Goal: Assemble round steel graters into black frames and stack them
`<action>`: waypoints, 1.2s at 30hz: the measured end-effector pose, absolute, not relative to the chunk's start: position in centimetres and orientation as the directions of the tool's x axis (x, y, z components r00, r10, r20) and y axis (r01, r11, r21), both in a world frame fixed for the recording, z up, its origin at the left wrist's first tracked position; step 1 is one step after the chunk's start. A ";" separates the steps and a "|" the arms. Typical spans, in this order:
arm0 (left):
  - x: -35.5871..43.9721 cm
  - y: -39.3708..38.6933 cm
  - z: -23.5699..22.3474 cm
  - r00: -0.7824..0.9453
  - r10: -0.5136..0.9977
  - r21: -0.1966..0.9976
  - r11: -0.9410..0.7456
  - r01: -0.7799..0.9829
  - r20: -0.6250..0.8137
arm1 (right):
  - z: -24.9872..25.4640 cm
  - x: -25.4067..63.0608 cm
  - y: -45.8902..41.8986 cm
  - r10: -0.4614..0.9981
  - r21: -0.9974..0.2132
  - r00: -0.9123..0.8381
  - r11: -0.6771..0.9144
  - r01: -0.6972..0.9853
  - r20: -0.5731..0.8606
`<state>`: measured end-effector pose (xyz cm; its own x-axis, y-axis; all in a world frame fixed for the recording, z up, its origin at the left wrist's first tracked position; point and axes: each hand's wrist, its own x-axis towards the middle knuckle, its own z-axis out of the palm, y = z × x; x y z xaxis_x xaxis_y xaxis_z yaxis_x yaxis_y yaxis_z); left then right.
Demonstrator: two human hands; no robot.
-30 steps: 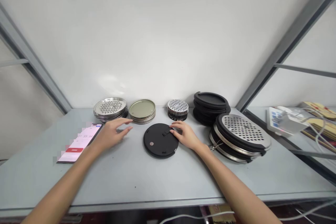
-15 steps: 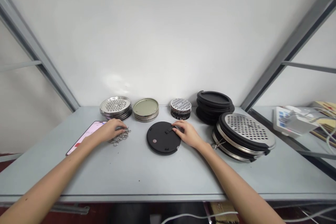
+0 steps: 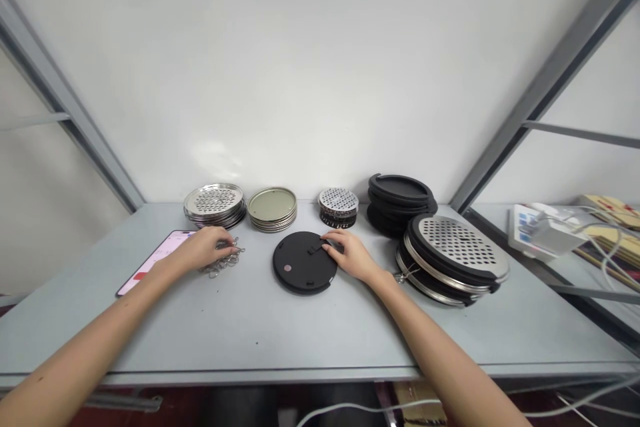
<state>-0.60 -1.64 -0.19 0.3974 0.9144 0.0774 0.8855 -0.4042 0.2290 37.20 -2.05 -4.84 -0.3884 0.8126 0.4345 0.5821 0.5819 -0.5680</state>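
The two hands are well apart, both low over the grey worktop point(image 3: 320, 340). The right hand point(image 3: 354, 255) is at the far right edge of a flat black disc point(image 3: 300, 273). Its thumb and first finger touch the disc and have a gap between them, but I cannot tell if they grip it. The disc lies flat in the middle, between the two hands. It has a little pink round spot point(image 3: 287, 268) on top.

The left hand point(image 3: 205, 248) is bent over a small heap of shiny wire loops point(image 3: 220, 269). Its fingertips are close to each other and touch the loops. I cannot tell if any loop is held tight. A phone point(image 3: 155, 257) with a pink screen lies beside this hand, partly under the arm.

Along the back, near the white wall point(image 3: 310, 80), stand a stack of silver plates point(image 3: 214, 201) with holes on top, a stack of green lids point(image 3: 273, 205), a small round stack point(image 3: 339, 199) and a pile of black rings point(image 3: 403, 188). A big tilted pile point(image 3: 457, 243) of silver and black discs sits to the right, just in front of the black rings
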 end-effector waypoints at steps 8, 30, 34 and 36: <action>0.3 -1.5 -0.8 0.258 0.948 0.245 -0.298 0.922 0.185 | -4.8 37.4 -2.1 0.813 -0.565 -0.404 0.582 0.584 0.419; 13.8 -4.2 -2.2 0.456 0.332 0.155 -0.911 0.383 0.826 | -2.2 35.4 -5.2 0.783 -0.880 -0.518 0.461 0.112 0.344; 13.5 -4.6 -2.5 0.408 0.303 0.126 -0.905 0.406 0.861 | -2.0 34.7 -5.7 0.763 -0.985 -0.623 0.126 -0.118 0.172; 13.5 -4.6 -2.4 0.409 0.297 0.121 -0.907 0.404 0.862 | -2.2 34.5 -5.8 0.777 -0.988 -0.615 0.053 -0.144 0.131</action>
<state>13.48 -4.62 -2.37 0.4095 0.2975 0.8625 0.4036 -0.9069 0.1212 34.48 -5.75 -2.15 -0.6153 0.7773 0.1310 -0.1441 0.0525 -0.9882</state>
